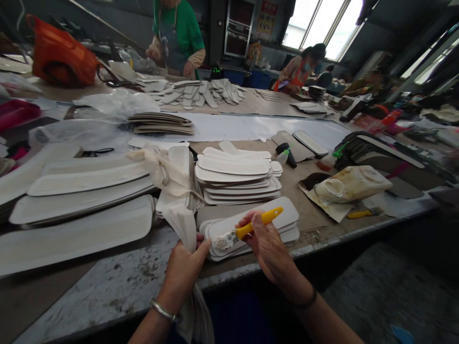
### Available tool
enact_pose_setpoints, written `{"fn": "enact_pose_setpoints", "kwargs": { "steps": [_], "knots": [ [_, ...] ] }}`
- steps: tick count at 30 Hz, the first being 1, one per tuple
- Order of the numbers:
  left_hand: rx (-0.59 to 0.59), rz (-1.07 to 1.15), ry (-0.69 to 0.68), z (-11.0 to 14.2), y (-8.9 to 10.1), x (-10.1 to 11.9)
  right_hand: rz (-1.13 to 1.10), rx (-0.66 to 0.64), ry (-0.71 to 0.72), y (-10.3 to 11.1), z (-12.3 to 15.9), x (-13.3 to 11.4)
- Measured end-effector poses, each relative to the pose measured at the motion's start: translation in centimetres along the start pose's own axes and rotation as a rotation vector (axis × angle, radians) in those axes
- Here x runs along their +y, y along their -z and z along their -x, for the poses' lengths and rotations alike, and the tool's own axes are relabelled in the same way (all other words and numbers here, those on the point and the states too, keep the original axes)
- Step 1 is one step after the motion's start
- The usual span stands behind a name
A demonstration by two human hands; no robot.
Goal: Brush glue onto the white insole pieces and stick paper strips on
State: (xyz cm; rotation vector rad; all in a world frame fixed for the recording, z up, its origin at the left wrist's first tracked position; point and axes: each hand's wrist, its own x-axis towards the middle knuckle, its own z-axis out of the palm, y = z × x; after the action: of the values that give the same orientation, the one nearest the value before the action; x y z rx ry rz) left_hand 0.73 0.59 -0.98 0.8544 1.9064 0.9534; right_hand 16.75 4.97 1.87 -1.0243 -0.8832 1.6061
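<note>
Brush (244,231) is at lower middle of the frame, its long axis slanting, bristles (225,240) toward lower left; right hand (270,246) pinches the yellow handle (268,217), left hand (187,265) pinches pale strips (185,226) between thumb and fingers.

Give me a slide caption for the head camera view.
At a cluttered workbench, the right hand holds a yellow-handled brush over white panels while the left hand grips pale fabric strips.

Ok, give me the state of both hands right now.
Left hand: closed on a bundle of pale strips.
Right hand: closed around the yellow handle of a glue-smeared brush.
</note>
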Motion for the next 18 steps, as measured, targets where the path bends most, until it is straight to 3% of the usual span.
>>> {"fn": "enact_pose_setpoints", "kwargs": {
  "steps": [4,8,18],
  "knots": [
    [0.017,0.012,-0.027,-0.2,-0.5,-0.7,0.084,0.021,0.059,0.5,-0.2,0.9],
    [0.024,0.005,-0.028,-0.3,-0.8,-0.7,0.346,0.027,0.247,1.8,-0.3,0.4],
    [0.036,-0.02,0.096,0.6,-0.7,-0.9,0.914,0.265,0.632,7.2,0.0,-2.5]
  ]
}}
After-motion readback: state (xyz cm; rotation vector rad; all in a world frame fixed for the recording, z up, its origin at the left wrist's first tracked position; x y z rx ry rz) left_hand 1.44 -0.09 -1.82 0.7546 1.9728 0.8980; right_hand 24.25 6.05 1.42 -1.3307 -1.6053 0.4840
